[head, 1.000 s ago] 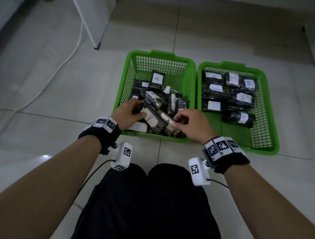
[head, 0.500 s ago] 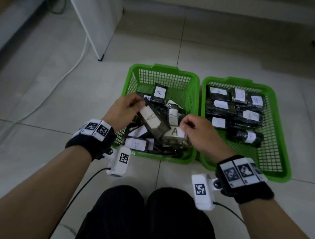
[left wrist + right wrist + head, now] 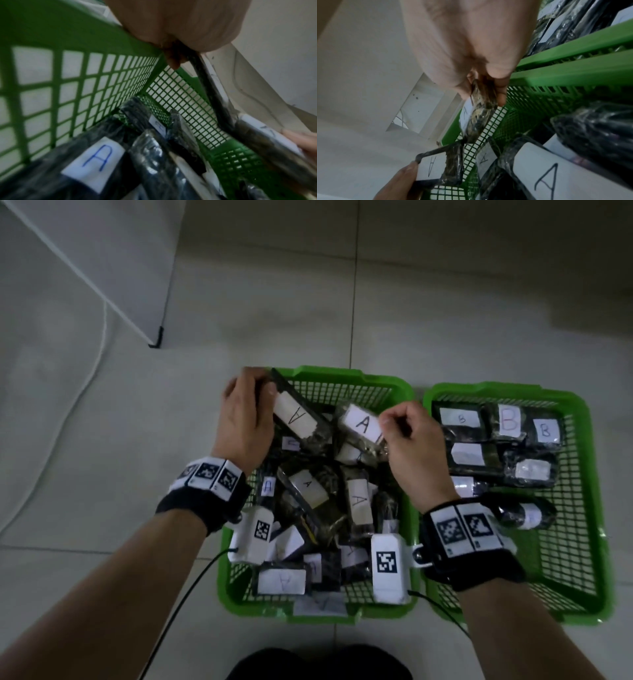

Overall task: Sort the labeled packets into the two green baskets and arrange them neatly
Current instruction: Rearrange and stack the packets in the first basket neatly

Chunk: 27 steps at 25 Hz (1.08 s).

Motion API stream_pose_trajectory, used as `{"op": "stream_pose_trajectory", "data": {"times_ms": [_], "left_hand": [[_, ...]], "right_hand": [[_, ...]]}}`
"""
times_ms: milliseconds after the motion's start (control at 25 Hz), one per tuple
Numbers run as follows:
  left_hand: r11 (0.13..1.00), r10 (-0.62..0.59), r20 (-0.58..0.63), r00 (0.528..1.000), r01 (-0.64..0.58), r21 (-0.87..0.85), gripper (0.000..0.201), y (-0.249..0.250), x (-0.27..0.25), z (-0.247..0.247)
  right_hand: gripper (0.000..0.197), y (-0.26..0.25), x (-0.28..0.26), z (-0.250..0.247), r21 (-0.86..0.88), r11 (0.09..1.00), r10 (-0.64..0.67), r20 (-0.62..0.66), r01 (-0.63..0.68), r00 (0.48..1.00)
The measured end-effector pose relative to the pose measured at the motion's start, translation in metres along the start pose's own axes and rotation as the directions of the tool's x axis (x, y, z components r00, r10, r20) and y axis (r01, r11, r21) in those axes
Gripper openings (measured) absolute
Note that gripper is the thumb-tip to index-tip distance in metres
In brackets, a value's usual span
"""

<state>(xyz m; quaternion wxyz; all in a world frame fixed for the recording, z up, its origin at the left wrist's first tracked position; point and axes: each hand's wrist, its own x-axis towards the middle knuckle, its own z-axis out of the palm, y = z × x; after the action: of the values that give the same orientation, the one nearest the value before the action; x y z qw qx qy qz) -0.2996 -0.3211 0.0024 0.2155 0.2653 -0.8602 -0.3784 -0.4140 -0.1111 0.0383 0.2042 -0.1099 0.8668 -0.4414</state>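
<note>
Two green baskets stand side by side on the tiled floor. The left basket (image 3: 308,613) holds a jumble of dark packets with white "A" labels. The right basket (image 3: 582,594) holds packets labelled "B" (image 3: 507,422), laid flat in rows. My left hand (image 3: 245,419) grips one "A" packet (image 3: 296,417) by its end, lifted over the far left of the left basket. My right hand (image 3: 407,436) pinches another "A" packet (image 3: 361,424) above the basket's far middle. The right wrist view has this packet (image 3: 477,113) between thumb and fingers.
A white cabinet (image 3: 102,261) with a black foot stands at the far left, and a white cable (image 3: 85,378) runs along the floor beside it. My dark-clothed knees (image 3: 318,662) sit just before the baskets. Bare tiles lie to the left and beyond.
Both hands have lifted their "A" packets up and toward the far end of the left basket. The head view has tilted down and closer over the baskets.
</note>
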Motion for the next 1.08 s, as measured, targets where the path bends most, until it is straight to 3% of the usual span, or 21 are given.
{"op": "stream_pose_trajectory", "data": {"times_ms": [120,360,640,760,840,920,1000,1080], "left_hand": [[0.996,-0.069,-0.010,0.998,0.069,-0.065,0.023,-0.002,-0.003,0.002],[0.996,-0.076,-0.002,0.997,0.076,0.037,0.023,0.000,-0.002,0.004],[0.988,-0.152,0.010,0.988,0.152,0.033,0.034,0.014,-0.003,0.001],[0.989,-0.146,0.129,0.981,0.139,0.057,0.038,0.016,0.005,-0.005],[0.986,-0.122,0.254,0.960,0.088,0.140,0.042,0.011,0.014,-0.023],[0.973,-0.004,0.351,0.936,-0.077,0.219,0.045,0.006,0.024,-0.040],[0.943,0.129,0.383,0.915,-0.233,0.237,0.043,0.001,0.027,-0.047],[0.938,0.166,0.334,0.928,-0.253,0.237,0.038,-0.001,0.024,-0.044]], "right_hand": [[0.004,0.005,0.004,-0.002,0.020,0.999,0.045,-0.020,-0.044,0.999],[0.005,0.000,0.016,0.004,-0.139,0.989,-0.062,-0.101,0.048,0.993],[0.008,0.005,0.026,0.003,-0.155,0.976,-0.148,0.051,0.154,0.988],[0.007,0.009,0.027,-0.004,-0.087,0.986,-0.139,0.062,0.144,0.988],[0.006,0.010,0.024,-0.003,-0.072,0.988,-0.133,0.062,0.137,0.989],[0.006,0.009,0.023,-0.001,-0.079,0.989,-0.117,0.051,0.121,0.992],[0.007,0.011,0.025,0.005,-0.098,0.990,-0.098,0.023,0.100,0.995],[0.008,0.012,0.027,0.012,-0.100,0.993,-0.067,-0.012,0.066,0.998]]}}
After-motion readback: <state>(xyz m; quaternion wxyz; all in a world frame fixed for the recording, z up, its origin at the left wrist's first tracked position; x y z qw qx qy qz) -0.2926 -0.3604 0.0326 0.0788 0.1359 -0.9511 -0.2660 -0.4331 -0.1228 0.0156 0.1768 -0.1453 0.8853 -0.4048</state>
